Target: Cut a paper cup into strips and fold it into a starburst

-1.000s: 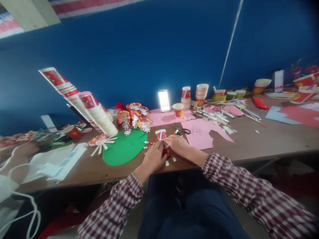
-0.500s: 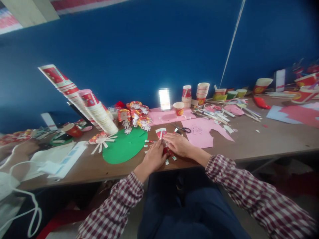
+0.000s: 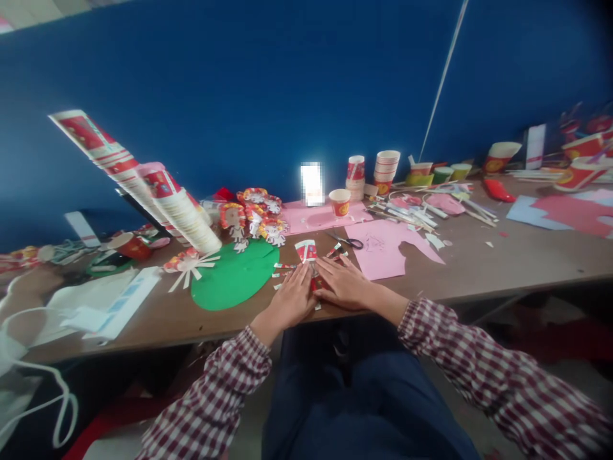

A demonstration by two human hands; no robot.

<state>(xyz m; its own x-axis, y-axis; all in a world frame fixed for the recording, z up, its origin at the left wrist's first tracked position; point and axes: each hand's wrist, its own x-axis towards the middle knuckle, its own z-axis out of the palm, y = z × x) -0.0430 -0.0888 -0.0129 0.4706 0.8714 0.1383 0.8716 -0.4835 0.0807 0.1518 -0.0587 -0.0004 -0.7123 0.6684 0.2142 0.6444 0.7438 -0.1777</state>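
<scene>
A red and white paper cup (image 3: pixel 306 250), its side cut into strips that splay out over the brown table, lies under my two hands. My left hand (image 3: pixel 291 299) presses on it from the left, fingers stretched out and laid flat. From the right, my right hand (image 3: pixel 345 283) rests on it with fingers extended and spread. The cup's centre is covered by my fingers; strip ends show on both sides. Just beyond my right hand lie dark-handled scissors (image 3: pixel 352 242), beside a cut pink paper sheet (image 3: pixel 380 255) with a pencil drawing.
Left of my hands lies a green paper oval (image 3: pixel 234 281), with tall leaning cup stacks (image 3: pixel 186 217) and cut-paper lion figures (image 3: pixel 258 217) behind. Further back stands a single paper cup (image 3: pixel 340 203). Another person's arm (image 3: pixel 29 294) is at the far left.
My left hand has flattened out and its fingers now lie straighter over the cut cup. My right hand stays pressed on it. The whole view has shifted slightly.
</scene>
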